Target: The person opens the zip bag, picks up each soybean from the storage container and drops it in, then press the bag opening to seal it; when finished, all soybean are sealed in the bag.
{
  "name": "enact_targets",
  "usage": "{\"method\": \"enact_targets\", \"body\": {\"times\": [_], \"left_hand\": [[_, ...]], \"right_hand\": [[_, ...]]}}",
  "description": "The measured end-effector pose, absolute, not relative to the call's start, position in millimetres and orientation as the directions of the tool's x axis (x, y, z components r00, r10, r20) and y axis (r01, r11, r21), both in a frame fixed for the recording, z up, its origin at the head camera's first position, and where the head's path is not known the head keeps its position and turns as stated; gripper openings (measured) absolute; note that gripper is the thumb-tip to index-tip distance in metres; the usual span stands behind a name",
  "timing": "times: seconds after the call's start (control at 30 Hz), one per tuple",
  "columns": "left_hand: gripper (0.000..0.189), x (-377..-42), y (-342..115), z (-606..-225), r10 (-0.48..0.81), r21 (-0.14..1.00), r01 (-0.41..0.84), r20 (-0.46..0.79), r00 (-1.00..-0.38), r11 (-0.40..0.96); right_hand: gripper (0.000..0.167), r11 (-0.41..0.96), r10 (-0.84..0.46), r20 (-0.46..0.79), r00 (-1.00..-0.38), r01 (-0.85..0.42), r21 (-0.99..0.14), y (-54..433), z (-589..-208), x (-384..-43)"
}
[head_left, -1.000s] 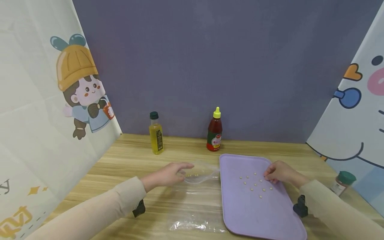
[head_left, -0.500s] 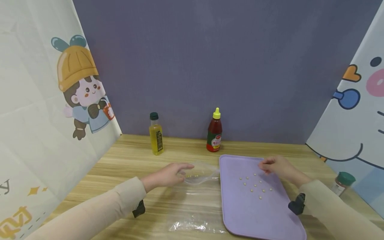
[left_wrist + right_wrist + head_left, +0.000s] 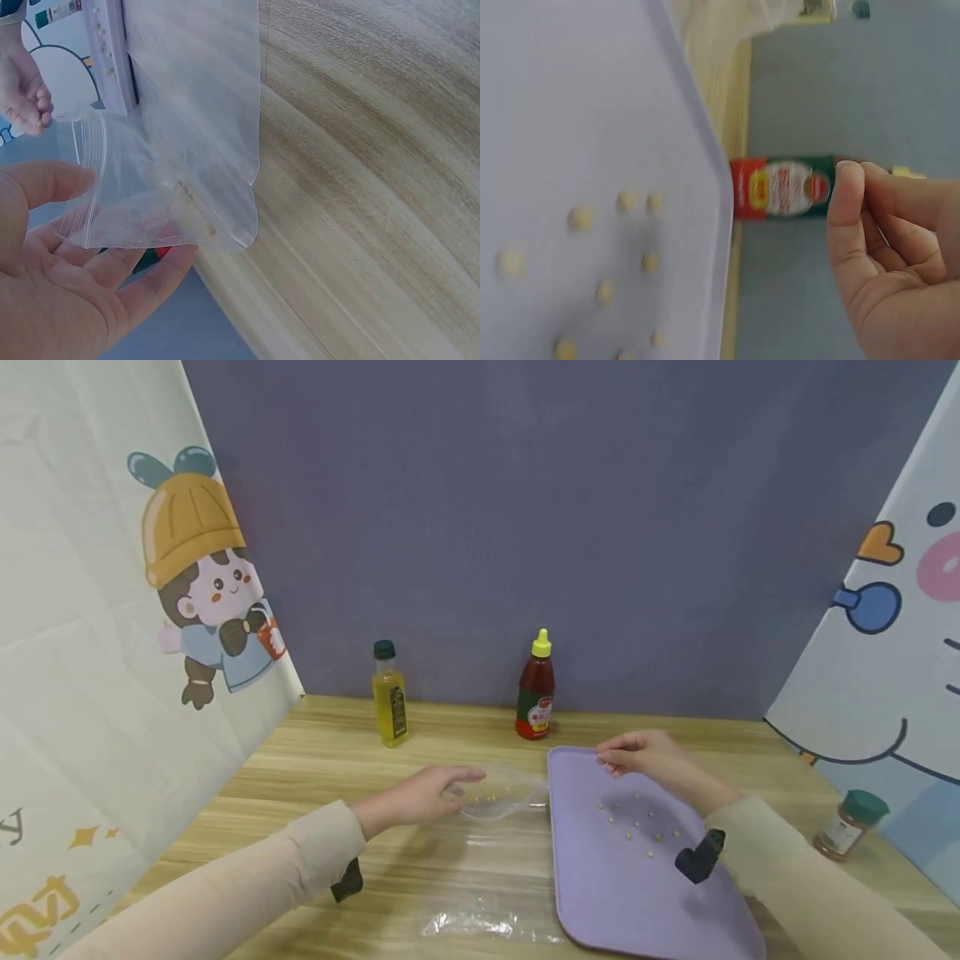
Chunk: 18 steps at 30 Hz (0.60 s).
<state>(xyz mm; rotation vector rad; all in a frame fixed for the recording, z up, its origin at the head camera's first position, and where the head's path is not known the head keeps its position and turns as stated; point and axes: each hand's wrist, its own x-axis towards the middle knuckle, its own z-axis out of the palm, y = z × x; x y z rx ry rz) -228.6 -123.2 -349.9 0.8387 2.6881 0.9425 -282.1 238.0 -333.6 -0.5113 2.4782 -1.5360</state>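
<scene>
My left hand holds the mouth of a clear plastic zip bag, thumb on one side and fingers under the other. Several pale yellow beans, like soybeans, lie inside the bag, whose lower part stretches flat along the table. Above the far end of a lilac tray, my right hand is raised with thumb and fingertips pressed together. It seems to pinch one small bean, which the fingertips hide. Several more loose beans are scattered on the tray beneath it.
A bottle of yellow oil and a red sauce bottle with a yellow cap stand behind the bag and tray. To the right of the tray is a green-lidded seasoning jar. A dark backdrop closes off the table's rear.
My right hand has lifted off the tray's right side and moved up and left, toward the bag. My left hand and the bag have stayed in place.
</scene>
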Motion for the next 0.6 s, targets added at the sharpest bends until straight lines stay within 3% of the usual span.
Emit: {"method": "enact_targets", "body": {"times": [0.37, 0.6], "left_hand": [[0.060, -227.8, -123.7, -352.1, 0.566, 0.632, 0.448, 0.018, -0.824, 0.632], [0.060, -229.3, -122.1, -350.9, 0.572, 0.621, 0.464, 0.030, -0.820, 0.632]], "right_hand": [[0.028, 0.348, -0.443, 0.036, -0.896, -0.209, -0.914, 175.5, -324.8, -277.8], [0.023, 0.353, -0.500, 0.083, -0.862, -0.290, -0.889, 145.0, -327.9, -276.5]]}}
